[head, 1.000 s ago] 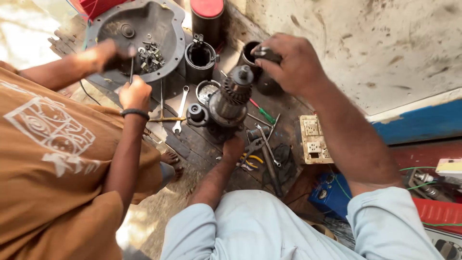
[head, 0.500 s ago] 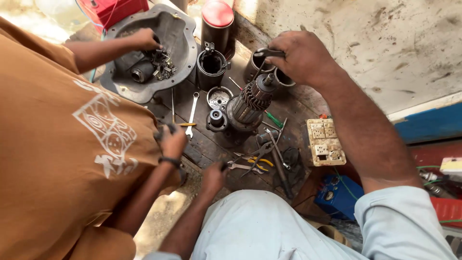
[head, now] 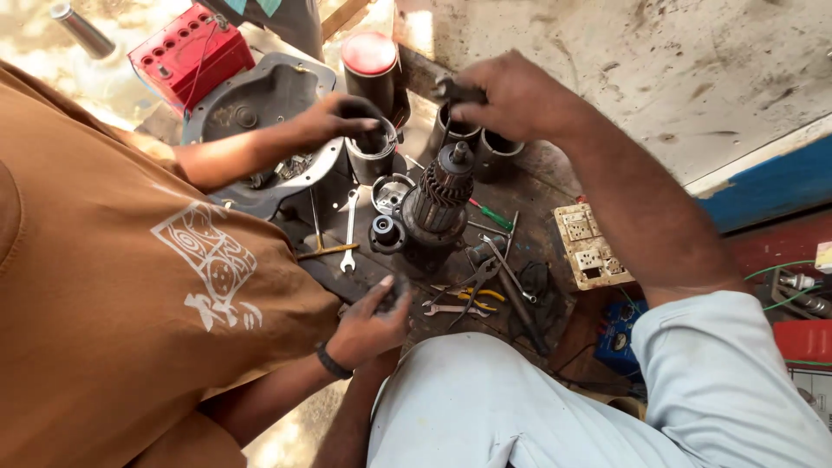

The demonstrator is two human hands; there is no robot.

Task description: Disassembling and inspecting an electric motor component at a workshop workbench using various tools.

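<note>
Right hand (head: pixel 511 95) closed on a small dark tool (head: pixel 452 88), directly above the armature (head: pixel 438 195) at 6 o'clock; armature axis upright. Left hand probably hidden.

Wrenches (head: pixel 350 227), pliers (head: pixel 475 293) crowd armature (head: pixel 438 198).

A red battery (head: pixel 191 54) sits at the far left of the desk (head: pixel 555 173) beside a grey housing (head: pixel 269 95), with a red-topped can (head: pixel 371 69) behind, a wrench (head: pixel 348 232) and pliers (head: pixel 477 290) nearer, and a beige socket block (head: pixel 589 247) to the right.
</note>
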